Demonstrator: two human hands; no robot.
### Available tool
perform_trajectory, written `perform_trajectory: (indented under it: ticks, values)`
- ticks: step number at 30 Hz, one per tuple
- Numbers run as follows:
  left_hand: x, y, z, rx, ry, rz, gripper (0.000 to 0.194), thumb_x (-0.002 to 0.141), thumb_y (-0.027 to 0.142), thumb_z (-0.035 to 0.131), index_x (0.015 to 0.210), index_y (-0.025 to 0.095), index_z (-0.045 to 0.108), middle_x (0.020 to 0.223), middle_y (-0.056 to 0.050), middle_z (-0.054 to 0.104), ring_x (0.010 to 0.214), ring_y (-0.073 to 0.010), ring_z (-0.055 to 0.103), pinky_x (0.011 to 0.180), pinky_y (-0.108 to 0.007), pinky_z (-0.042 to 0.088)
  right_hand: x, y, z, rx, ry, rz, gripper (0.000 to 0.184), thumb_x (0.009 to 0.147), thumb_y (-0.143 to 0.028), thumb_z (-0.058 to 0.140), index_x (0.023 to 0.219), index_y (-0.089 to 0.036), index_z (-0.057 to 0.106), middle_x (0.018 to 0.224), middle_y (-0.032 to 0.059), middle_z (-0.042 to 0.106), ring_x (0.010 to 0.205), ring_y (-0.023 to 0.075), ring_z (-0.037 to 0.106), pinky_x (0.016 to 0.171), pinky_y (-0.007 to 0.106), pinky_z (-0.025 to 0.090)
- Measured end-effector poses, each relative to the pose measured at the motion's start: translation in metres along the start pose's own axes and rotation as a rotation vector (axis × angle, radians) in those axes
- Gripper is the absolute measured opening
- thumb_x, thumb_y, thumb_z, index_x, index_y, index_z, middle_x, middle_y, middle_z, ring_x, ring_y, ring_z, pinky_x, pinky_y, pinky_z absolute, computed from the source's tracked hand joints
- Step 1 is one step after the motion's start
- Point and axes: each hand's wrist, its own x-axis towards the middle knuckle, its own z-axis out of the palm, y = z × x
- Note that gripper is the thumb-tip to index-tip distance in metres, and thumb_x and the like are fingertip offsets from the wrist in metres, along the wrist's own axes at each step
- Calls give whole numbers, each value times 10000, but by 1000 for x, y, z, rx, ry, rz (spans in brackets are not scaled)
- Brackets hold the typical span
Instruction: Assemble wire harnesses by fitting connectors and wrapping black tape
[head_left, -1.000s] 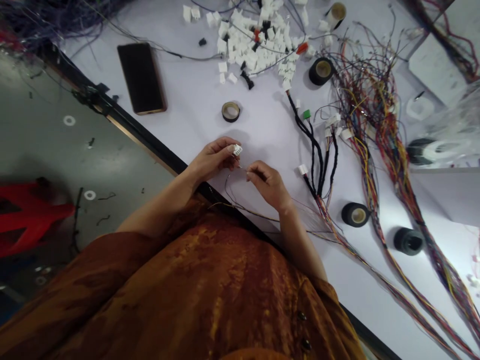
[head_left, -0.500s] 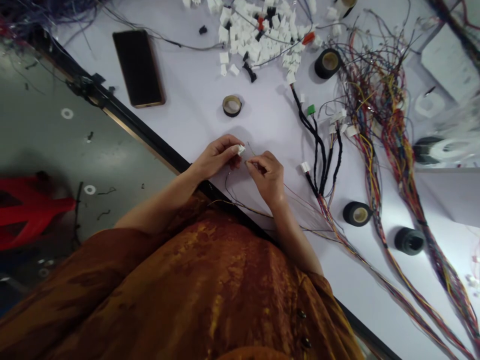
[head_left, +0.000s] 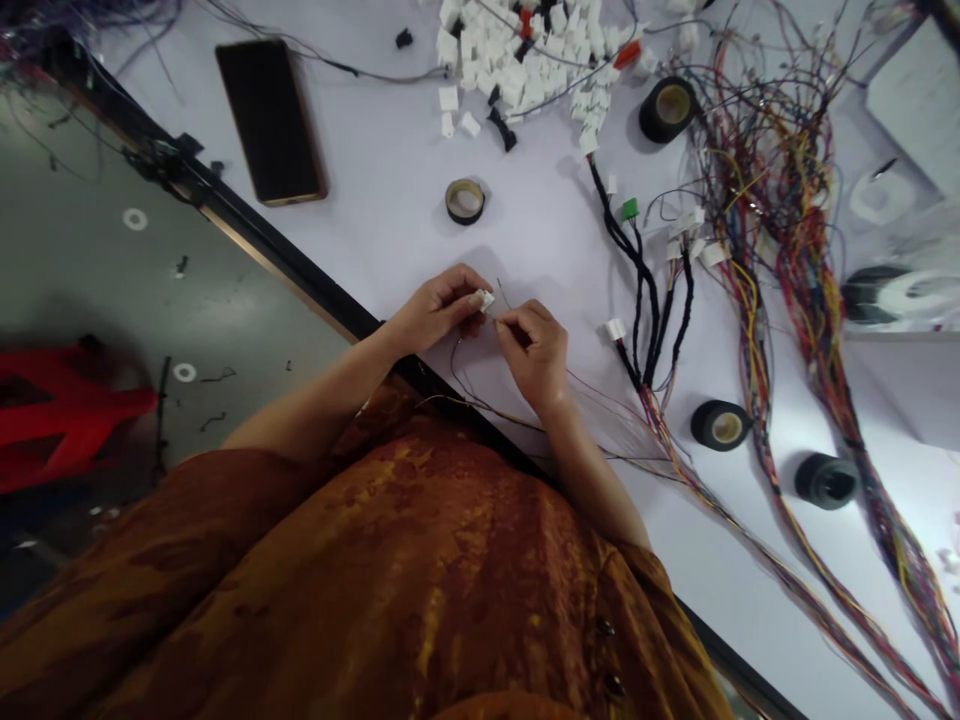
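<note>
Between thumb and fingers, my left hand (head_left: 444, 310) pinches a small white connector housing (head_left: 486, 299) near the table's front edge. Just right of it, my right hand (head_left: 536, 350) is closed in a pinch on a thin wire (head_left: 502, 291), whose end pokes up past the fingertips. The wire's tip stands close to the connector; whether they touch I cannot tell. Loose wires (head_left: 510, 416) run below both hands toward the harness (head_left: 660, 420) on the right, which has black-taped branches ending in white and green connectors.
A heap of white connectors (head_left: 525, 60) lies at the back. A phone (head_left: 271, 122) rests at left, a small tape roll (head_left: 465, 202) ahead of my hands. Black tape rolls (head_left: 720, 426) and thick wire bundles (head_left: 814, 250) are on the right. A red stool (head_left: 67, 415) stands on the floor.
The connector and the wire end are slightly closer together. The view has shifted a little; both hands keep their pinches.
</note>
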Motion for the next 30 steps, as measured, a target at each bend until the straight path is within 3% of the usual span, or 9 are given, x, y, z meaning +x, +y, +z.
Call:
perform_trajectory:
  ticks: [16, 20, 26, 30]
  values:
    - [0, -2, 10, 113, -27, 52, 258, 894, 414, 659, 924, 174, 572, 645, 29, 573, 564, -79, 558, 555, -201, 472, -6, 9, 8, 53, 70, -54, 159, 916, -171, 526, 765, -200, 564, 758, 0, 568, 738, 131, 536, 699, 285, 434]
    - [0, 0, 11, 71, 15, 6, 233, 896, 391, 655, 935, 173, 584, 686, 18, 595, 581, -79, 569, 566, -205, 484, -7, 6, 7, 92, 73, 24, 109, 910, -233, 572, 805, -207, 558, 779, -1, 568, 728, 129, 523, 689, 285, 441]
    - [1, 1, 8, -44, 46, -79, 237, 895, 355, 653, 1064, 193, 625, 718, 15, 605, 593, -80, 580, 570, -204, 492, 2, 10, 1, 378, 289, 148, 72, 959, -285, 489, 934, -244, 435, 752, -41, 430, 640, 96, 449, 623, 251, 411]
    - [2, 0, 6, -140, 42, -106, 206, 881, 344, 671, 1014, 189, 646, 727, 14, 603, 611, -75, 575, 588, -197, 490, 6, 8, -5, 270, 177, 122, 109, 951, -260, 511, 850, -220, 502, 733, -37, 459, 646, 96, 435, 622, 254, 381]
